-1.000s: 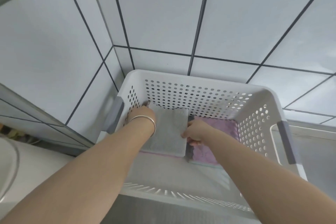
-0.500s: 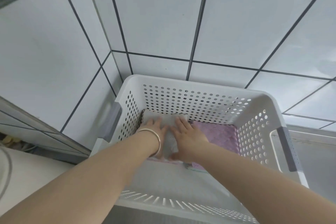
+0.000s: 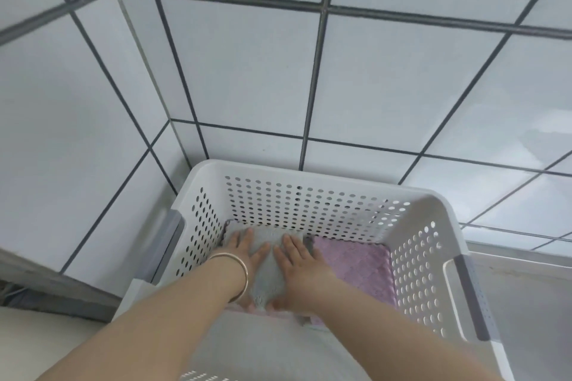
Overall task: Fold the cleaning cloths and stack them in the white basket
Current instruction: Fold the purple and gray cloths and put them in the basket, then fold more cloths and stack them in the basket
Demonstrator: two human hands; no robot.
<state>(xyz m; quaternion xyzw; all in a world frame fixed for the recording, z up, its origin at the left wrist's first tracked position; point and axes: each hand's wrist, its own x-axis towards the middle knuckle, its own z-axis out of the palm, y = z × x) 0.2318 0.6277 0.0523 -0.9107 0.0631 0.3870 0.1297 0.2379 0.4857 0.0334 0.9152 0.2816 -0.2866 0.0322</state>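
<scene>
**Head view: folded grey cloth being pressed flat in the white basket**

Head-camera footage is showing a folded grey cleaning cloth [image 3: 267, 269] being pressed down inside the white basket [image 3: 309, 172], in its far left corner, close against the perforated back and left walls. The left hand [image 3: 247, 252], with a metal bangle [image 3: 238, 272] worn at the wrist, is being laid flat on the left part of the cloth; the right hand [image 3: 298, 266] is being laid flat on its right part. The fingers [image 3: 289, 243] of both hands are being kept straight and released, with nothing grasped: the cloth is only being pushed on from above. A pink cleaning cloth [image 3: 353, 266] is lying just beside the grey one on the right, and a pale pink edge is showing beneath the grey cloth's near side, so the grey cloth is judged to be resting on top of an earlier layer. The basket is being kept in the corner of a white tiled wall [image 3: 247, 71] with dark grout.

The step in hand is judged to be the stacking: a folded cloth is being settled and smoothed onto the pile. Whether more cloths are waiting cannot be told, since none is being shown outside the basket. For the next move, both hands are expected to be lifted straight up, so that the fold is not dragged open, and then drawn back over the near rim toward whatever cloth remains to be folded.
</scene>
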